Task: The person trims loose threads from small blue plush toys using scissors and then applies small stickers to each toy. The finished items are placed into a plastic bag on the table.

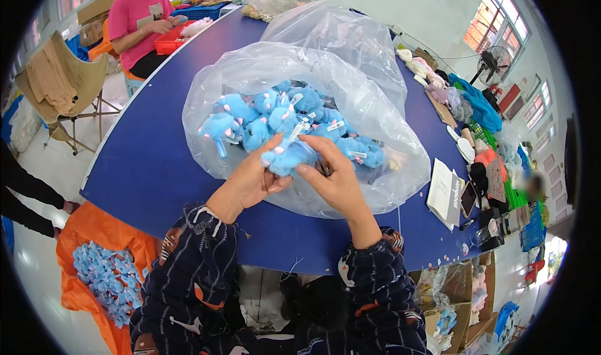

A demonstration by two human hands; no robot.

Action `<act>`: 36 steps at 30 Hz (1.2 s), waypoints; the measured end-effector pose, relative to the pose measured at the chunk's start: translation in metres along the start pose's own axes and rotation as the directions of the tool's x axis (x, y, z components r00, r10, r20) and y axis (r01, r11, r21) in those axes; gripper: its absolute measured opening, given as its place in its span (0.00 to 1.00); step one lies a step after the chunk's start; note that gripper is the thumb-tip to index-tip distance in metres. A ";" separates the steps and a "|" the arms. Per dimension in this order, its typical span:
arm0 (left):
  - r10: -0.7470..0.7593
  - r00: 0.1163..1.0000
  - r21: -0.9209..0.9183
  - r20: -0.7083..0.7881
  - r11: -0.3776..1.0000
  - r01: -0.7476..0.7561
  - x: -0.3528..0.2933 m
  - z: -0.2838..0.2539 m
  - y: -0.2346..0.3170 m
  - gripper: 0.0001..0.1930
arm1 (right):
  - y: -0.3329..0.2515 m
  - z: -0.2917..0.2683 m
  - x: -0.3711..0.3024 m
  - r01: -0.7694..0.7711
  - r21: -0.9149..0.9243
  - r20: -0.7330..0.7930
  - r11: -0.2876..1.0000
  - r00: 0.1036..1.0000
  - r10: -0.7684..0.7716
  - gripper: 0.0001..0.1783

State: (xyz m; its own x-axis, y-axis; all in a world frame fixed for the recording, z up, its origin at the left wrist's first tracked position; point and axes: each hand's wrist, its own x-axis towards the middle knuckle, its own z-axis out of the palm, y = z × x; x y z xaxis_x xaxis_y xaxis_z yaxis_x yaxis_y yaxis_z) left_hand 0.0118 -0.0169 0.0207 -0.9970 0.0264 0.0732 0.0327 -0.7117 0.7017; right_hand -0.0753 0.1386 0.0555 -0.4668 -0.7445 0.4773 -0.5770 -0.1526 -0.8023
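Note:
Between my two hands is a small blue plush toy (pixel 287 159) with a white tag, held over the near side of a clear plastic bag (pixel 213 95). My left hand (pixel 250 178) grips the toy from the left, thumb on top and fingers curled beneath. From the right, my right hand (pixel 333 174) pinches it with thumb and index finger by the tag end. Several similar blue plush toys (pixel 258 133) with pink details and white tags lie heaped in the open bag just beyond my hands.
The bag rests on a blue table (pixel 150 148). A notebook (pixel 443 192) and phone (pixel 468 198) lie at its right. An orange sack (pixel 78 233) of blue pieces stands on the floor at left. A person in pink (pixel 134 26) works beside a red basket (pixel 168 42).

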 end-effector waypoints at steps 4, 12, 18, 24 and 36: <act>0.071 0.971 0.202 -0.227 0.979 -0.024 0.004 0.013 -0.007 0.24 | 0.008 0.006 -0.003 -0.030 -0.095 -0.080 0.995 0.997 0.023 0.20; 0.419 0.897 0.532 -0.140 0.796 -0.289 0.002 0.027 -0.015 0.23 | 0.014 0.005 -0.004 -0.069 -0.065 -0.172 0.995 0.983 0.057 0.20; 0.347 0.929 0.406 -0.129 0.873 -0.270 0.003 0.009 -0.014 0.23 | 0.007 -0.001 -0.001 -0.068 -0.095 -0.131 0.993 0.990 0.055 0.18; 0.352 0.935 0.469 -0.051 0.835 -0.289 0.001 0.011 -0.009 0.23 | 0.000 0.001 -0.002 0.035 -0.365 -0.166 0.931 0.981 -0.102 0.14; 0.204 0.978 0.414 -0.041 0.895 -0.169 0.000 0.009 -0.005 0.25 | -0.005 -0.018 0.001 -0.191 0.118 -0.283 0.975 0.934 0.217 0.13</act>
State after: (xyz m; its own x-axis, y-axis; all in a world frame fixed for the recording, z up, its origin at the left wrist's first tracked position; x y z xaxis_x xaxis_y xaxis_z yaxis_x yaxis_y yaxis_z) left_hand 0.0124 -0.0066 0.0237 -0.9714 -0.1483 0.1856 0.2272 -0.3507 0.9085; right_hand -0.0849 0.1506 0.0663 -0.7511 -0.5445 0.3733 -0.3943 -0.0835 -0.9152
